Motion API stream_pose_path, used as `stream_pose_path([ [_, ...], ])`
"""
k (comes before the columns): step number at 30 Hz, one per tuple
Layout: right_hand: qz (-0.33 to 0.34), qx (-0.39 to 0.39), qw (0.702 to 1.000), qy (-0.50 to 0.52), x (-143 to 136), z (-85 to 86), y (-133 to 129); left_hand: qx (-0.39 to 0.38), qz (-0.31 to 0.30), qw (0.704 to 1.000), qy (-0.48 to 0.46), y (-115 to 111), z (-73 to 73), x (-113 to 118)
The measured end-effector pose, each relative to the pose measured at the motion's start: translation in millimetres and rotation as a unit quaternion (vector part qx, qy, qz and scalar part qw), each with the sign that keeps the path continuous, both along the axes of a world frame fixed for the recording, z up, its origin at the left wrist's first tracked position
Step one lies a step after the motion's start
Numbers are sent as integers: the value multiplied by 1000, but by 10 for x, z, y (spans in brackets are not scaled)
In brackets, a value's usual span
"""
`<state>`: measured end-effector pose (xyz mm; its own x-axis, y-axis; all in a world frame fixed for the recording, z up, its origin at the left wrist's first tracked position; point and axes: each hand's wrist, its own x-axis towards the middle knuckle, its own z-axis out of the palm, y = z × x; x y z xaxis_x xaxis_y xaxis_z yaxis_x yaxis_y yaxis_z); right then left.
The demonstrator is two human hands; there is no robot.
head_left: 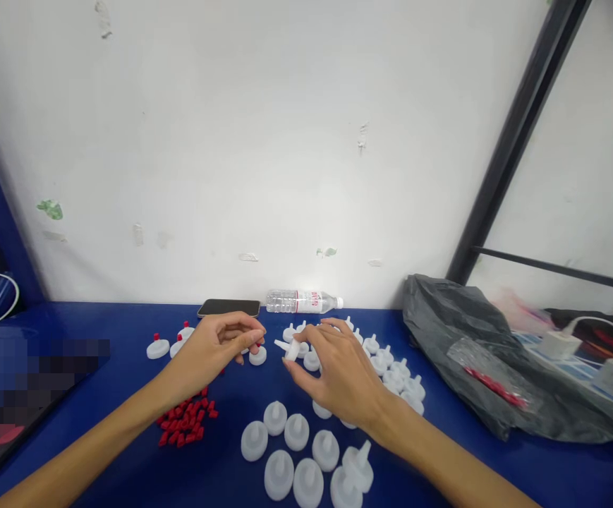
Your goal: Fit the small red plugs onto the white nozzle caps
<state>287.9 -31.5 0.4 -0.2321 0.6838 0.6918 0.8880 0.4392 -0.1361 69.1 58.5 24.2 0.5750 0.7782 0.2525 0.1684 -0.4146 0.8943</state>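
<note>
My right hand (332, 367) pinches a white nozzle cap (291, 349) between thumb and fingertips, its spout pointing left. Just left of it, my left hand (226, 342) is closed in a pinch; whatever lies between the fingertips is too small or hidden to make out. Below those fingertips stands a white cap (257, 355) with some red at its top. Loose red tip covers (182, 423) lie in a heap under my left forearm. Several bare white nozzle caps (296, 432) stand near the front, and more (401, 368) spread behind and right of my right hand.
At the far left, white caps with red tips (158, 347) stand on the blue table (221, 466). A phone (229, 307) and a plastic bottle (303, 301) lie by the wall. A dark plastic bag (444, 331), a clear bag of red pieces (494, 381) and white chargers (560, 344) occupy the right.
</note>
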Motion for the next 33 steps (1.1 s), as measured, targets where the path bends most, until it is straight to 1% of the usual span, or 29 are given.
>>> stream_pose_path([
  [9,39,20,999,3,-6,-43,-23,-30,-29,999,30,-71,-53,63],
  [15,71,31,997,-3,9,-47,2,-9,-21,996,83,-85,-90,43],
  [17,75,34,997,-3,14,-50,10,26,-17,992,122,-91,-105,35],
  [20,83,44,996,-4,20,-60,11,137,-35,975,169,-83,-143,22],
  [22,94,55,994,-5,22,-68,7,208,-60,961,173,-72,-176,10],
  [24,106,64,992,1,23,-74,0,241,-73,952,173,-74,-208,-4],
  [26,120,71,990,11,19,-75,-9,234,-72,954,171,-101,-231,-16],
  [33,140,106,984,22,-9,-51,-12,153,-74,973,155,-280,-233,-1],
])
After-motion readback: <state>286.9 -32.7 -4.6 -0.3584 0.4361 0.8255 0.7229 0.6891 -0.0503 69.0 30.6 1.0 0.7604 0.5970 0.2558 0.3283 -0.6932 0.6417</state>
